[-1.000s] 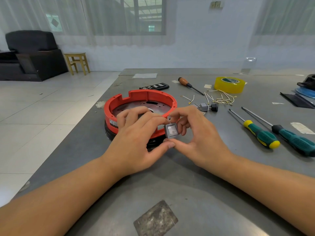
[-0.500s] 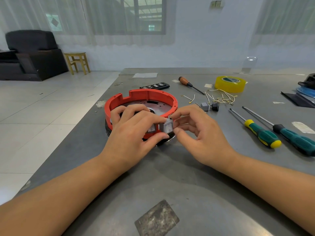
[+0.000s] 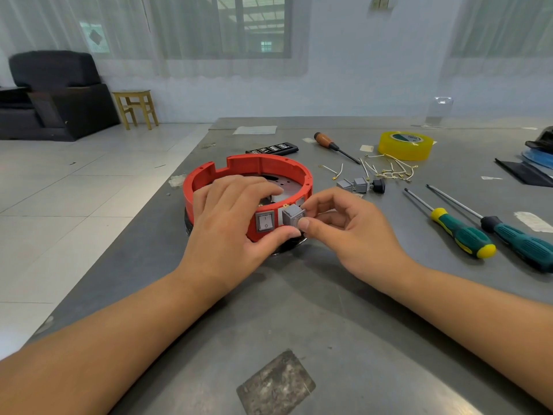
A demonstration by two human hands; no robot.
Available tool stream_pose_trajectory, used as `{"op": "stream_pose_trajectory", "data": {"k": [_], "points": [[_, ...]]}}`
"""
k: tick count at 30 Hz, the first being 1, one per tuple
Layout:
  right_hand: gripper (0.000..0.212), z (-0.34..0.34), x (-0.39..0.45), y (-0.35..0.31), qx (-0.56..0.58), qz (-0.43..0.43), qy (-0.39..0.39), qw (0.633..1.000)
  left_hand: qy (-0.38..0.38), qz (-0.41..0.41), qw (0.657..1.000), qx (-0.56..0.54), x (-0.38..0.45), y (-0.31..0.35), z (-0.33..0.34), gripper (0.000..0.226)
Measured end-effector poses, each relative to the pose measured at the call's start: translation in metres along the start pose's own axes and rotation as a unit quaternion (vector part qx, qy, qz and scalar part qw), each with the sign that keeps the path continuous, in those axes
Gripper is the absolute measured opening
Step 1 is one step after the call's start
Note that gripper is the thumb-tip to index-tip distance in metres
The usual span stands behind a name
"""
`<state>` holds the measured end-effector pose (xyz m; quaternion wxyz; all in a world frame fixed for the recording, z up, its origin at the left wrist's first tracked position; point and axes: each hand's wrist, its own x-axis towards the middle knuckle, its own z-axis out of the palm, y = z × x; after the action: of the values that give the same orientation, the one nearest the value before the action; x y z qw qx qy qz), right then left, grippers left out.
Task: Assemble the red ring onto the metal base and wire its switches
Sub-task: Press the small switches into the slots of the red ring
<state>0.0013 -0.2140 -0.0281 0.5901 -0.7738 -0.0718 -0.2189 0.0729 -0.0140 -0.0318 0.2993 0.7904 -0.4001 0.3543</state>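
The red ring sits on the metal base left of the table's middle. One grey rocker switch is seated in the ring's near wall. Just right of it a second grey switch sits tilted at an opening, pinched by my right hand. My left hand grips the ring's near wall, fingers over the rim and thumb below the switches. Two loose grey switches and a black one lie right of the ring, beside a heap of short wires.
Two green-handled screwdrivers lie at the right. A wooden-handled screwdriver, a yellow tape roll and a black bit case lie behind the ring. Dark objects sit at the far right edge. The table's left edge runs close to the ring.
The switch held up in both hands a second ago has moved forward to the ring's wall. My left hand shifted onto the ring, baring the seated switch.
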Motion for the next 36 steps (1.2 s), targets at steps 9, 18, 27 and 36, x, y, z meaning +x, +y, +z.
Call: {"op": "stream_pose_trajectory", "data": {"k": [9,18,27,36], "points": [[0.018,0.005,0.000,-0.002,-0.010,0.020,-0.006,1.000,-0.060,-0.083,0.994,0.031,0.001,0.001,0.001,0.049],[0.020,0.003,0.001,0.002,-0.042,0.025,-0.013,0.999,-0.078,-0.090,0.992,0.028,0.001,-0.002,0.001,0.053],[0.015,0.005,0.008,0.004,-0.049,0.020,-0.002,0.999,-0.055,-0.092,0.994,0.017,0.003,0.000,0.005,0.048],[0.010,0.009,0.012,0.005,-0.047,0.029,0.010,0.998,-0.043,-0.103,0.994,0.001,0.003,0.000,0.006,0.036]]}}
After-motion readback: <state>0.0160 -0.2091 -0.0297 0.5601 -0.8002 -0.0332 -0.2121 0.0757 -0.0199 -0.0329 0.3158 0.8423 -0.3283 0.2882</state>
